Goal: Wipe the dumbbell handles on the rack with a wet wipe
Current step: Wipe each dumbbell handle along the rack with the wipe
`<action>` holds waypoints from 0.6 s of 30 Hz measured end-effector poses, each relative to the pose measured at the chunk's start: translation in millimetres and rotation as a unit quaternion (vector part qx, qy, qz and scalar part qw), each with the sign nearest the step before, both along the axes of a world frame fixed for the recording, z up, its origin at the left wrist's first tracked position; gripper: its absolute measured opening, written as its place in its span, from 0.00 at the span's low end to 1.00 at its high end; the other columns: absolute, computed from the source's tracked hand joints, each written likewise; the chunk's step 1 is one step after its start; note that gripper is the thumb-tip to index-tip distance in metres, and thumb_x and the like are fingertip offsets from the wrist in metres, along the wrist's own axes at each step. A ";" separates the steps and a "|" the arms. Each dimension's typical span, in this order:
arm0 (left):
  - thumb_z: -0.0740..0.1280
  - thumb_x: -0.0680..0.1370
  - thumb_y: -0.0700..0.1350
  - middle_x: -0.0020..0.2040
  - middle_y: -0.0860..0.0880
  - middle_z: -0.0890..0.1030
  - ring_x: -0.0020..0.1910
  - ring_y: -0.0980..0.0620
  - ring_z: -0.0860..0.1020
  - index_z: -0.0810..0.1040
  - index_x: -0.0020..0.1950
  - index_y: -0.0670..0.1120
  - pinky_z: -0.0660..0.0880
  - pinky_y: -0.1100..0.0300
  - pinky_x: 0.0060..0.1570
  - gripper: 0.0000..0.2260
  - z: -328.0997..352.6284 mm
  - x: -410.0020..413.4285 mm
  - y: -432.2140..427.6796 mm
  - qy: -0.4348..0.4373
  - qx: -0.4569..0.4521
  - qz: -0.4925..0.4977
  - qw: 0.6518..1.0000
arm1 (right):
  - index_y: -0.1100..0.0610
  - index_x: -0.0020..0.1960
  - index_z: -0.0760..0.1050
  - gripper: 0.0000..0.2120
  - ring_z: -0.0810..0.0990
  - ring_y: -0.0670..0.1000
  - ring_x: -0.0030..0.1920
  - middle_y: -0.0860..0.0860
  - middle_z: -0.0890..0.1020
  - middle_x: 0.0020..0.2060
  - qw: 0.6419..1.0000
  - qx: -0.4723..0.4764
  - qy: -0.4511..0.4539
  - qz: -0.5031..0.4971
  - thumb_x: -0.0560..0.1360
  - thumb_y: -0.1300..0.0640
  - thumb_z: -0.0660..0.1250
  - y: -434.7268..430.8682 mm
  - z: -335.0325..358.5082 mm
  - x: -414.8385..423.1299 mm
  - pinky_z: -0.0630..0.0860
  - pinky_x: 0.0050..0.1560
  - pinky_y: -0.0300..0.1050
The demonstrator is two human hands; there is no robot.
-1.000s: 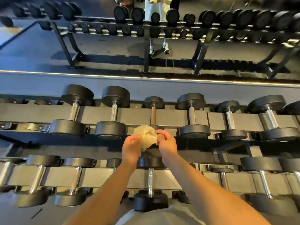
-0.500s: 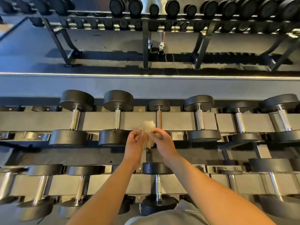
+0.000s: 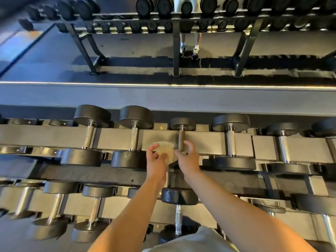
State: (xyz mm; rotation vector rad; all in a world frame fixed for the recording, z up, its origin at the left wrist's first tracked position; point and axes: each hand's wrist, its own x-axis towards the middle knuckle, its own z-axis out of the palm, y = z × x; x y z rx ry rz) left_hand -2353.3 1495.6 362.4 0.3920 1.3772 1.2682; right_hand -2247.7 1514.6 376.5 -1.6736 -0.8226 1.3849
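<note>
A crumpled pale wet wipe sits between my two hands over the upper tier of the dumbbell rack. My left hand pinches its left side with curled fingers. My right hand holds its right edge, fingers curled close to the lower end of a small dumbbell's dull brown handle. Black-headed dumbbells with chrome handles line that tier, such as one to the left and one to the right.
A lower tier holds more dumbbells, one right under my forearms. Behind the rack runs a grey ledge, then dark floor and a second rack. Someone's legs and sneakers stand behind it.
Both hands moved forward and up with the wipe toward the small brown handle. The wipe went from a bunched wad to a flatter spread between the hands.
</note>
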 end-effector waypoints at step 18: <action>0.69 0.78 0.38 0.63 0.49 0.78 0.60 0.47 0.78 0.76 0.65 0.61 0.77 0.49 0.62 0.21 13.6 58.1 46.6 0.052 -0.056 -0.168 0.983 | 0.50 0.50 0.81 0.15 0.79 0.50 0.54 0.50 0.83 0.50 0.997 -0.011 0.046 -0.063 0.80 0.66 0.60 41.3 3.7 69.5 0.74 0.50 0.42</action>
